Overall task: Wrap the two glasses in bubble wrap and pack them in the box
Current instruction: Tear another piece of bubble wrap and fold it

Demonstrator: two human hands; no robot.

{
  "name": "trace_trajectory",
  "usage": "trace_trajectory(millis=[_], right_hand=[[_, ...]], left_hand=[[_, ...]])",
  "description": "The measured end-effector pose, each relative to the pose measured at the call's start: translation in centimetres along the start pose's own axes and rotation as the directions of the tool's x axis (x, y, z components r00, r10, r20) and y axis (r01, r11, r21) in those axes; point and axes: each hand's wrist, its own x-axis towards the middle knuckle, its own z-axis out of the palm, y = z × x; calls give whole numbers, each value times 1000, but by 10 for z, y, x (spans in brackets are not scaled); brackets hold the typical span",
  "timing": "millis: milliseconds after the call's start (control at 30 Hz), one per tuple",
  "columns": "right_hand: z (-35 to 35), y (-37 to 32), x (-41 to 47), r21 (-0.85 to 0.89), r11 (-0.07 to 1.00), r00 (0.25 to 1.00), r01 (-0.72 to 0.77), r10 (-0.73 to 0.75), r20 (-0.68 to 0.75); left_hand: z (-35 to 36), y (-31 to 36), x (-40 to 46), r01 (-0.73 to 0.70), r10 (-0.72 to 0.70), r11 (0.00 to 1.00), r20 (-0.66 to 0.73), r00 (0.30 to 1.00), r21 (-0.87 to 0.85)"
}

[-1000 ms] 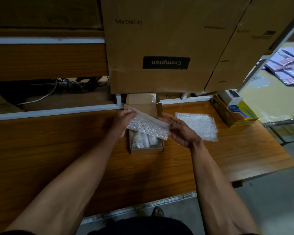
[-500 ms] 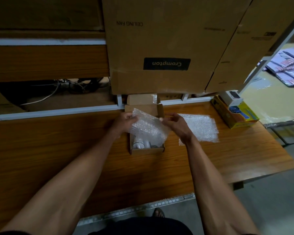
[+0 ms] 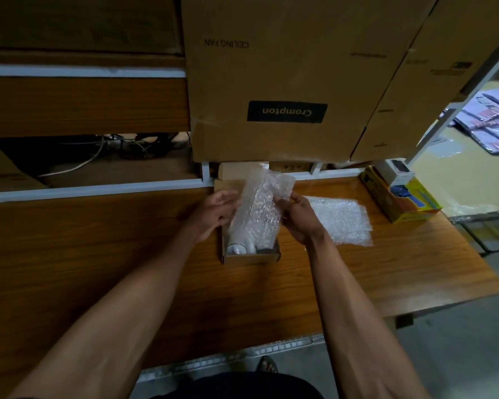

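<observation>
Both hands, left (image 3: 213,214) and right (image 3: 298,218), grip a bubble wrap sheet (image 3: 260,210) in their fingers, above the box (image 3: 251,256) holding the wrapped glasses (image 3: 238,249). Pressing down hard could crack them.

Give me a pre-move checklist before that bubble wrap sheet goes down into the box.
1. Both hands on the sheet: ok. The left hand and right hand hold the bubble wrap sheet at its sides.
2. Sheet over the box: ok.
3. Box open: ok, its flap stands up behind.
4. Wrapped glasses already inside: ok, pale wrapped ends show; their number, cannot tell.
5. Spare bubble wrap within reach: ok, flat on the table right of the box.
</observation>
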Motion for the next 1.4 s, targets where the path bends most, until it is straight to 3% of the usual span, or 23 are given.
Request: trace_trajectory(millis=[167,333,433,533,633,733,1033,1200,1400], right_hand=[[6,7,-8,274,962,992,12,-45,116],[4,8,-15,295,955,987,-29,-19,158],[-7,-1,-16,315,947,978,-67,0,207],[-17,-12,-17,187,981,961,-56,2,276],[-26,-11,-12,-49,997,981,-59,67,180],[-31,-5,-6,-173,985,995,-21,38,94],[-32,6,0,-229,972,991,48,-17,134],[-36,8,4,-259,962,993,92,-70,94],[-43,7,6,-267,958,991,102,-76,108]], left_hand=[[20,-19,-15,196,-181,970,110,977,-141],[28,-19,-6,91,-108,943,-36,993,-319],[21,-12,-3,59,-73,958,-38,997,-282],[11,-7,-2,77,-72,977,33,997,-199],[7,-1,0,104,-99,993,87,991,-54],[7,4,0,131,-126,989,70,990,-72],[10,-2,5,43,-51,990,-55,997,-136],[2,-5,14,-57,57,998,-51,997,-4],[-5,-7,22,-68,71,995,-30,997,77]])
